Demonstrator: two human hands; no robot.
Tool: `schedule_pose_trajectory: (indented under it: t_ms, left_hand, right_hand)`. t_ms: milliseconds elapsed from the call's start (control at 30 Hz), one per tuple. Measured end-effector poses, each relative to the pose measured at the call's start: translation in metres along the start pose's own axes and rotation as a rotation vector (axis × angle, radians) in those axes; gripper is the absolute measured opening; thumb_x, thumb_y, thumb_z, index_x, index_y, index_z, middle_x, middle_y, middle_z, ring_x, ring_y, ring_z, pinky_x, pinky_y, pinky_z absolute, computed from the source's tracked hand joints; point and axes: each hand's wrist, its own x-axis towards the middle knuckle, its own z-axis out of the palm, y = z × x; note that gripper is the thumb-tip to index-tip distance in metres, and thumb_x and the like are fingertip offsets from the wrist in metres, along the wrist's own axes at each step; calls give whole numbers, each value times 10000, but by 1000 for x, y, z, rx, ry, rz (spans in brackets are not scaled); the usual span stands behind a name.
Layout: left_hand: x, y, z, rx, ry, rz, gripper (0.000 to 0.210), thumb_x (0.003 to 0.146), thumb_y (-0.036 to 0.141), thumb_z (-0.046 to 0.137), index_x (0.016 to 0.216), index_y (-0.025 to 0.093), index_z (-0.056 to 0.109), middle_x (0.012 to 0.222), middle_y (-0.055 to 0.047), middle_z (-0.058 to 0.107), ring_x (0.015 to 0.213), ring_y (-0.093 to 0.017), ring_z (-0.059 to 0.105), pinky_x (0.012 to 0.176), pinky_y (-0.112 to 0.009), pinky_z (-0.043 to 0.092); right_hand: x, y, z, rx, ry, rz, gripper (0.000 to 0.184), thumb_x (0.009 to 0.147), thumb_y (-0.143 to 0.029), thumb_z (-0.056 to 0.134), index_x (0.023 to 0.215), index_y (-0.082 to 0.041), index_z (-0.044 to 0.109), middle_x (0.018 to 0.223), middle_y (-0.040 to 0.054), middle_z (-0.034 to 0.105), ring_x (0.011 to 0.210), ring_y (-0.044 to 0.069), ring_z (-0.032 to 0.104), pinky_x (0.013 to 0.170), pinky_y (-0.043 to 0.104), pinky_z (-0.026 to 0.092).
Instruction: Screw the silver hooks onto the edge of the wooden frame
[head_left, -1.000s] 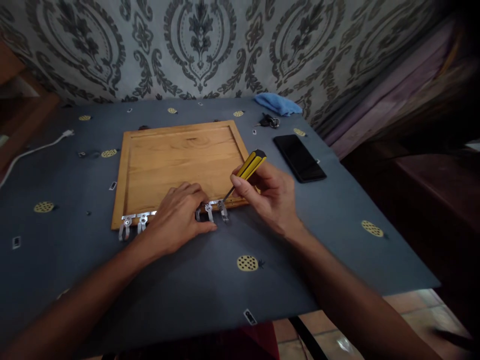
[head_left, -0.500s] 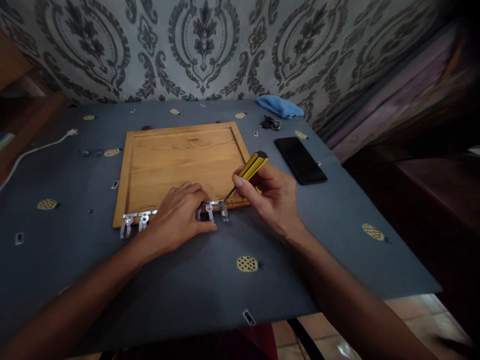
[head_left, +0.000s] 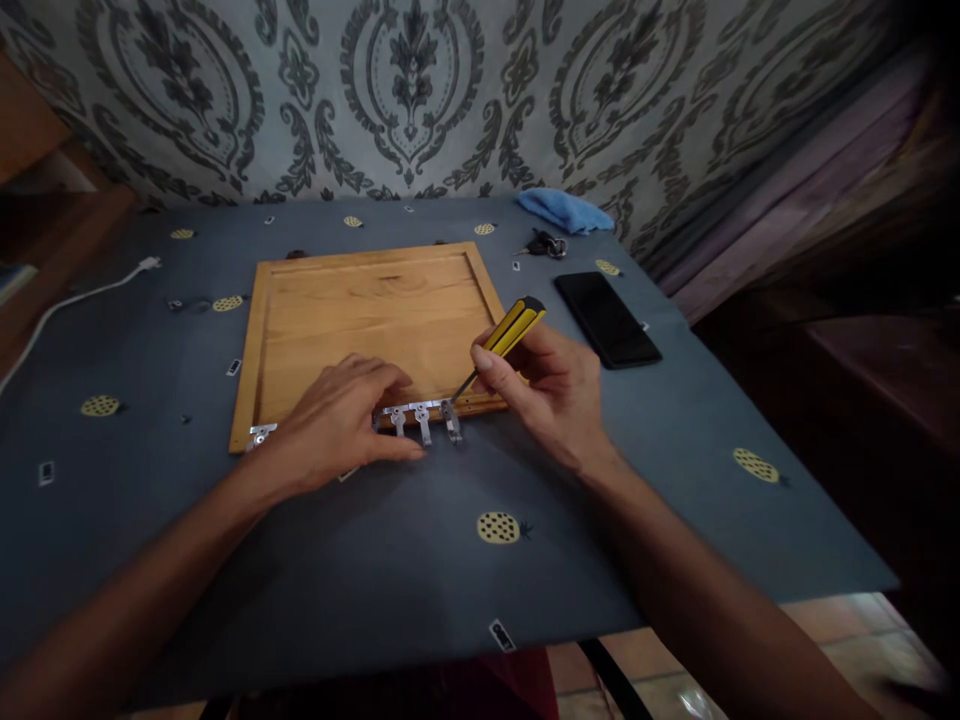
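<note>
A framed wooden board lies on the cloth-covered table, with a row of metal hooks along its near edge. My right hand pinches a yellow-and-black screwdriver. Its shaft slants down to the rightmost hook, where the tip meets the metal. Spread over the left part of the row is my left hand, thumb and fingers apart, holding nothing that I can see. It rests at the board's near edge and hides several hooks; part of one metal piece shows left of the wrist.
Right of the board lies a black phone. Farther back are keys and a blue cloth. A white cable runs along the left side. Patterned wall covering rises behind the table.
My left hand has shifted left along the hook row and its fingers have spread, uncovering a hook. The screwdriver stays at the rightmost hook. The whole view has moved slightly.
</note>
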Motion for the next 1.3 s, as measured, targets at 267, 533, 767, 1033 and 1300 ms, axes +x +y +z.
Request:
schedule_pose_trajectory:
  t_ms: [267, 533, 767, 1033, 1300]
  left_hand:
    - [-4, 15, 6, 79, 3, 27, 393, 769, 417, 822, 1032, 185, 645, 1010, -45, 664, 1020, -269, 571, 881, -402, 429]
    - [0, 19, 12, 119, -11, -6, 369, 795, 406, 801, 1052, 181, 663, 1023, -56, 663, 1018, -275, 575, 870, -405, 446]
    - [1, 16, 15, 56, 26, 8, 353, 770, 400, 825, 1007, 187, 673, 983, -37, 654, 982, -258, 573, 843, -390, 442]
    - [2, 16, 14, 23, 5, 13, 309, 785, 391, 813, 973, 182, 684, 983, -44, 651, 973, -260, 584, 842, -407, 455]
    - [2, 15, 15, 1, 16, 17, 317, 784, 388, 814, 984, 170, 699, 981, -44, 646, 968, -259, 587, 834, -400, 452]
  right_hand:
    - [-1, 2, 1, 7, 4, -15, 186, 934, -362, 646, 832, -211, 610, 705, -19, 574, 616, 118, 557, 562, 268, 451]
    - [0, 0, 0, -10, -7, -9, 259, 926, -402, 656, 763, -218, 572, 682, -14, 561, 629, 132, 551, 576, 279, 449]
    - [-1, -3, -1, -12, -25, 20, 317, 902, -471, 679, 751, -211, 579, 690, -8, 559, 632, 131, 546, 573, 272, 447]
    - [0, -3, -2, -8, -22, 14, 312, 899, -464, 684, 743, -213, 584, 703, -7, 572, 634, 128, 542, 578, 275, 445]
    - [-1, -3, -1, 8, -30, 35, 301, 900, -473, 681, 765, -220, 588, 699, -9, 564, 637, 134, 541, 572, 283, 458]
